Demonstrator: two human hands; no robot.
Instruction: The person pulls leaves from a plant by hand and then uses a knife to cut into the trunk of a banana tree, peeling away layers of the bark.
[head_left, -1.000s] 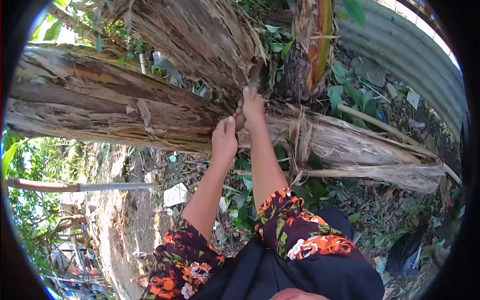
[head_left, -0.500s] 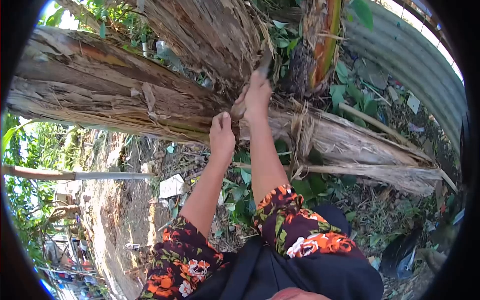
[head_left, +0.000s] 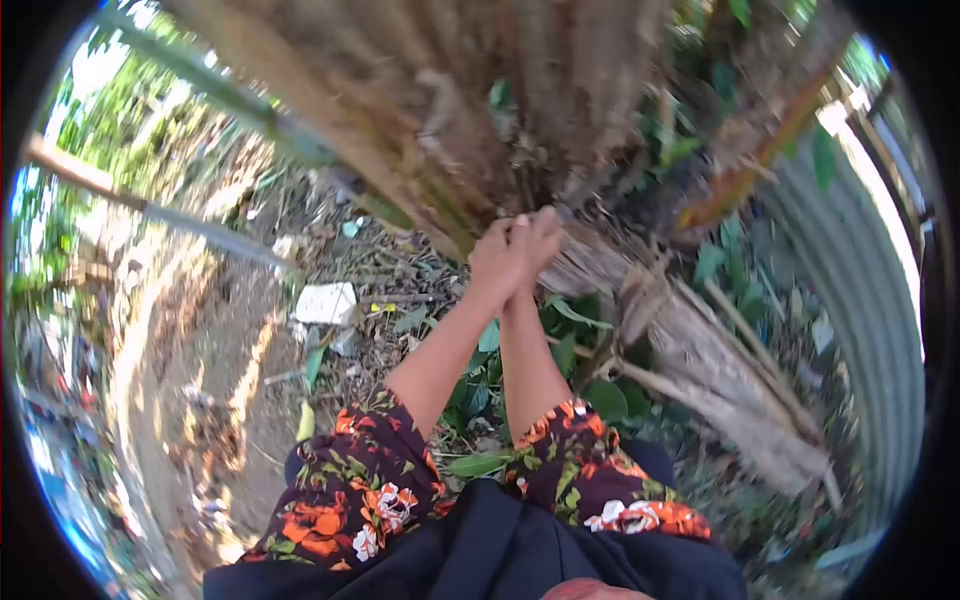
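My left hand (head_left: 497, 262) and my right hand (head_left: 540, 240) are closed together at the base of the brown fibrous trunks, with the left partly over the right. What they hold is hidden between the fingers. A large peeling trunk (head_left: 400, 100), blurred, rises from just beyond my hands to the top of the view. To their right, a dry split trunk piece (head_left: 720, 375) lies slanting down over leaves and soil.
Corrugated metal sheeting (head_left: 850, 270) curves along the right. At the left, a pole (head_left: 200, 228) slants in above bare ground. A white block (head_left: 326, 304) lies on the littered soil. A thinner reddish-yellow stem (head_left: 735, 190) stands at the upper right.
The view has swung. My hands have come together, the left now overlapping the right. The grey blade seen beyond my right hand earlier is out of sight.
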